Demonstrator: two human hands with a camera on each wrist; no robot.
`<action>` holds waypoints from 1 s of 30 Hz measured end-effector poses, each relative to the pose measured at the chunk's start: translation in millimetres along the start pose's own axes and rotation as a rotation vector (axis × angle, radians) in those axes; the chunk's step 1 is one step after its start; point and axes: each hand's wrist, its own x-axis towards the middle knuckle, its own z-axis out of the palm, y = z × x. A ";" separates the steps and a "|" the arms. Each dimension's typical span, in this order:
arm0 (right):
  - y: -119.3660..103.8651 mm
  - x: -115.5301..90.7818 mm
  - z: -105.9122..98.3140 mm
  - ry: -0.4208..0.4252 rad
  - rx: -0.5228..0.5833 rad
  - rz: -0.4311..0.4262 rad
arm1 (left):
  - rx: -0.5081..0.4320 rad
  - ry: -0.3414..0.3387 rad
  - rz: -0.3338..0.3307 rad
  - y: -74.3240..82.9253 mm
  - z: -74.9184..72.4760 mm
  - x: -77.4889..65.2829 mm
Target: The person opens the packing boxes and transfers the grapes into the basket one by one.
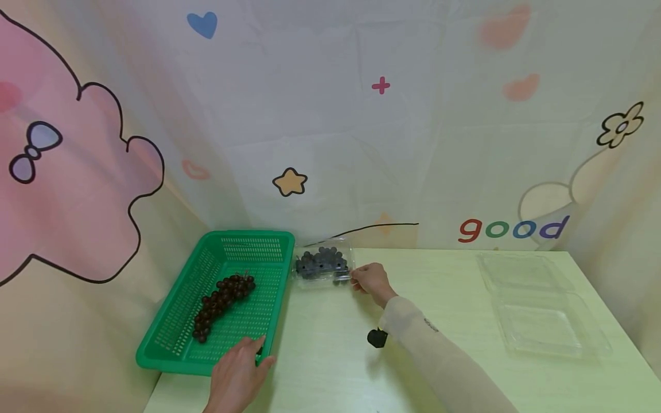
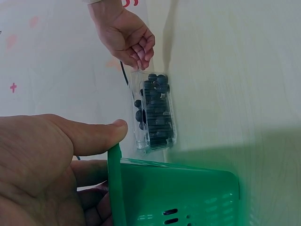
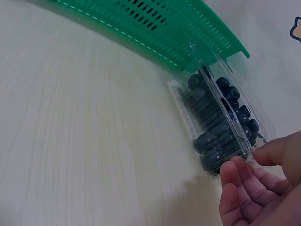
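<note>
A clear plastic box [image 1: 322, 280] of dark grapes [image 3: 211, 141] stands at the back of the table, beside a green basket [image 1: 283, 298]. With thumb and fingertips my right hand [image 1: 373, 281] pinches the near corner of this box, whose lid lies over the fruit. My left hand [image 1: 237, 373] grips the front right of the basket's rim; the left wrist view puts the thumb [image 2: 99, 136] on the edge and the other fingers partly hidden behind it. A bunch of dark red grapes [image 1: 222, 304] lies inside the basket.
An open, clear plastic box [image 1: 539, 330] with its lid folded back lies at the table's right side. A printed curtain [image 1: 330, 126] hangs behind the table [image 1: 320, 355]. Under my right sleeve [image 1: 439, 355] a small black object [image 1: 377, 338] shows.
</note>
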 end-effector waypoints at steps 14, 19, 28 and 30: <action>5.8 -1.3 -5.7 -0.009 0.001 0.034 | -0.003 0.016 0.013 -0.2 -0.1 -1.7; 7.3 -3.1 -8.3 -0.017 0.001 0.039 | 0.002 0.024 0.019 -0.2 0.8 -1.3; 10.7 -7.5 -14.4 -0.017 0.006 0.040 | 0.000 0.024 0.013 0.0 0.9 -1.6; 11.2 -8.8 -16.0 -0.019 0.004 0.036 | -0.002 0.028 0.015 -0.2 1.1 -1.6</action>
